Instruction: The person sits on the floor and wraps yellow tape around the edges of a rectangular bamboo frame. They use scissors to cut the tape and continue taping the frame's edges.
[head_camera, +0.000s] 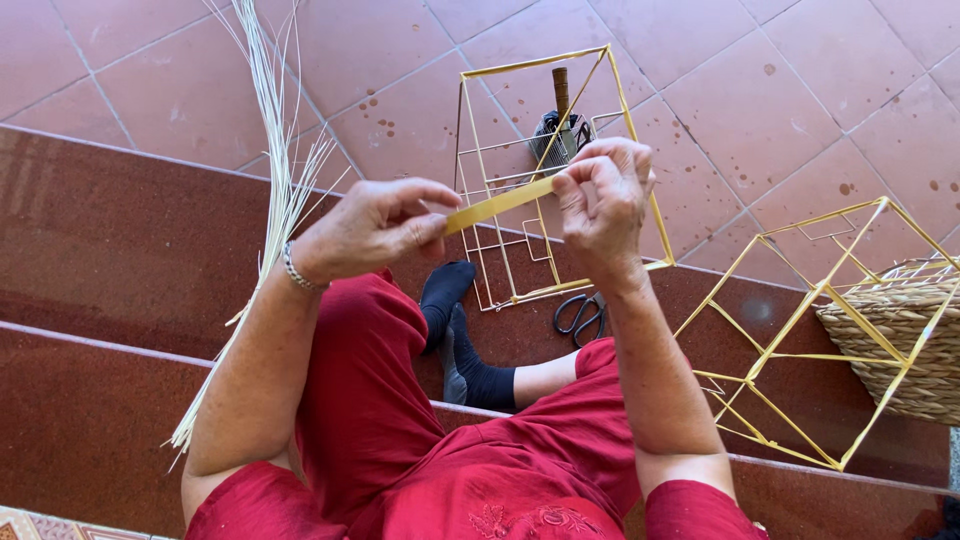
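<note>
A short flat yellow strip (497, 205) is stretched between both hands in front of me. My left hand (375, 228) pinches its left end between thumb and fingers. My right hand (603, 195) pinches the right end, fingers curled over it. Behind the hands a yellow wire-like box frame (609, 82) stands on the step edge. My red-clad legs and dark socks (462, 340) are below.
A bundle of pale straw stalks (276, 150) leans at the left. Black scissors (580, 315) lie on the step. A second yellow frame (790, 330) rests at the right against a woven basket (915, 340). A dark brush-like tool (561, 125) stands on the tiles.
</note>
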